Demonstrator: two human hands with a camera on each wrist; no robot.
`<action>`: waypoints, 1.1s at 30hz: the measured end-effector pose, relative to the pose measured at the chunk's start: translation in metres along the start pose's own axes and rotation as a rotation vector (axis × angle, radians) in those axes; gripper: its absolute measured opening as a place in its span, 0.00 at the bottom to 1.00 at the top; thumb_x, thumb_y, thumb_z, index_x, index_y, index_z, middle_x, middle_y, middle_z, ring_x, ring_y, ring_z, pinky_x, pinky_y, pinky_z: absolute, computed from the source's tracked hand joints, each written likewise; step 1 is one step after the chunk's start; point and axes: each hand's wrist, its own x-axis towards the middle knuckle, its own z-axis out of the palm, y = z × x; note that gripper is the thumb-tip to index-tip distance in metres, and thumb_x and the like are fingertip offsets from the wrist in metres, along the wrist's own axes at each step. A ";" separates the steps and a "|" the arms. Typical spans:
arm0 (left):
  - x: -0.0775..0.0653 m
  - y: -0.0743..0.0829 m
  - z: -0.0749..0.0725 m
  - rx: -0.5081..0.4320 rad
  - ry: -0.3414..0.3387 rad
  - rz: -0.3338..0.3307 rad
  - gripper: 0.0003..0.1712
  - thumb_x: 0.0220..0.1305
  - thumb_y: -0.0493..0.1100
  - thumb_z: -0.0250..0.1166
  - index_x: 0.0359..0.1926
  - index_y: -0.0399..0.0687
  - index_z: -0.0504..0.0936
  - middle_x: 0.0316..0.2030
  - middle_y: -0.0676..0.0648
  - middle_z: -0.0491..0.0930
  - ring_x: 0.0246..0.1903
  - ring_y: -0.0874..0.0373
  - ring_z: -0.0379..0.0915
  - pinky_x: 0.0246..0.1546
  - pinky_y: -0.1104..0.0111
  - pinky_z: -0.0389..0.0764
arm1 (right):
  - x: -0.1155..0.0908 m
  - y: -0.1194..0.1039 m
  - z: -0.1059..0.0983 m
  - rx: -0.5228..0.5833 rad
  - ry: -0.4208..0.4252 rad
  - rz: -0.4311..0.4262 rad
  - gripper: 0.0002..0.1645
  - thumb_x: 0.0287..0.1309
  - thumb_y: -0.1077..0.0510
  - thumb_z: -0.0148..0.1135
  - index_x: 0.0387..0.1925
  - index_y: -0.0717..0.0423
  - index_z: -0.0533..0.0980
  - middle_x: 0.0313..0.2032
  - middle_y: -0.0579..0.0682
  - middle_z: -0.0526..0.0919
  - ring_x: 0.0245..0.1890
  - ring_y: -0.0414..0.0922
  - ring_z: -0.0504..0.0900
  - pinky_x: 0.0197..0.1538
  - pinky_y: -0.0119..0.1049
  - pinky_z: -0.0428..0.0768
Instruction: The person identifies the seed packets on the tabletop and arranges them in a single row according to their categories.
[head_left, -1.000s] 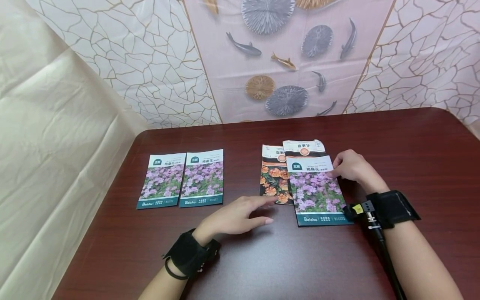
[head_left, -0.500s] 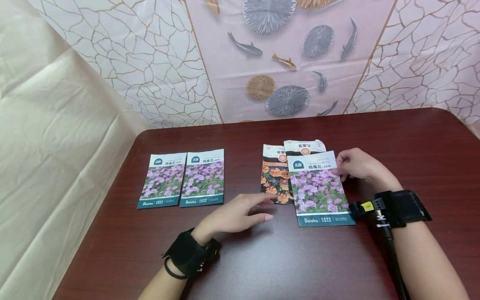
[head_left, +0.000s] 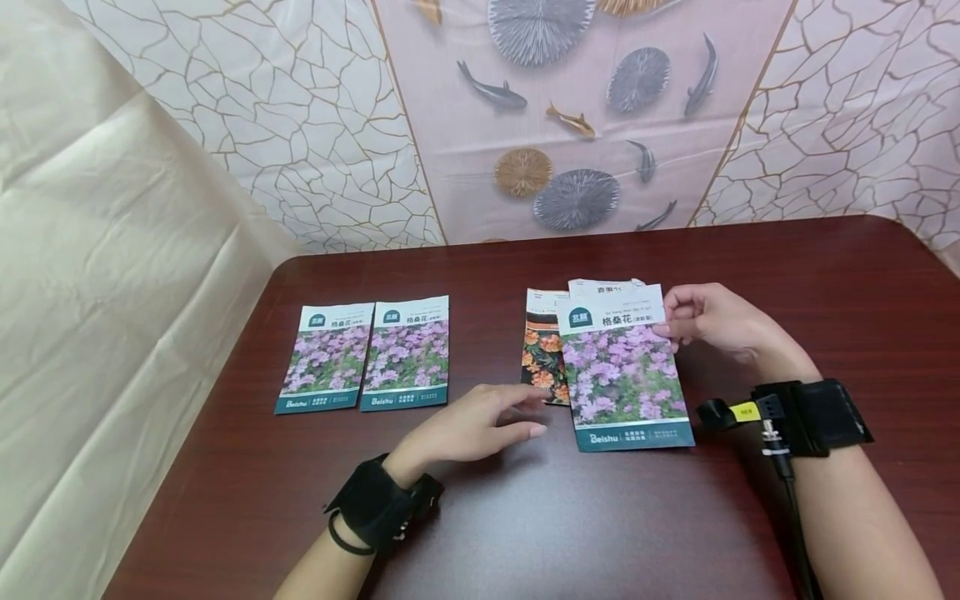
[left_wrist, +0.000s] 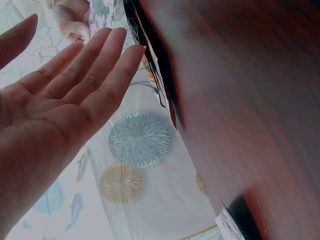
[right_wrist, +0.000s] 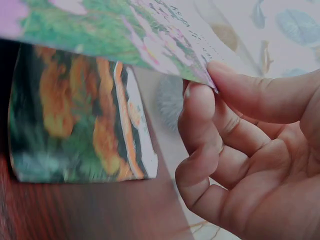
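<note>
My right hand pinches the right edge of a seed packet with purple flowers, thumb on top and curled fingers beneath. In the right wrist view the held packet is raised over an orange-flower seed packet lying on the table. In the head view it overlaps two orange-flower packets, one showing at its left, the other behind its top edge. My left hand hovers palm down with relaxed fingers, its fingertips close to the lower edge of the left orange packet. It holds nothing, as the left wrist view shows.
Two more purple-flower packets lie side by side at the left of the dark red wooden table. A patterned cloth hangs behind the table, and a cream cloth at its left.
My right hand has lifted the purple-flower packet off the orange ones and shifted it slightly left, covering more of them. The left hand has barely moved.
</note>
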 end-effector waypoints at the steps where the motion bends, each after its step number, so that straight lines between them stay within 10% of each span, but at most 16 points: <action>1: 0.000 0.000 0.000 -0.005 0.006 0.000 0.26 0.66 0.45 0.55 0.62 0.40 0.65 0.52 0.44 0.75 0.52 0.56 0.71 0.52 0.67 0.71 | 0.000 -0.002 0.001 0.005 0.001 -0.014 0.11 0.57 0.64 0.60 0.29 0.68 0.68 0.19 0.52 0.78 0.22 0.52 0.76 0.28 0.41 0.76; 33: 0.000 -0.006 -0.003 -0.202 0.280 -0.250 0.27 0.64 0.46 0.59 0.60 0.41 0.64 0.43 0.44 0.78 0.45 0.54 0.75 0.45 0.61 0.76 | -0.008 -0.053 0.036 0.089 0.167 -0.129 0.11 0.58 0.59 0.60 0.31 0.64 0.68 0.14 0.46 0.70 0.20 0.44 0.70 0.24 0.36 0.68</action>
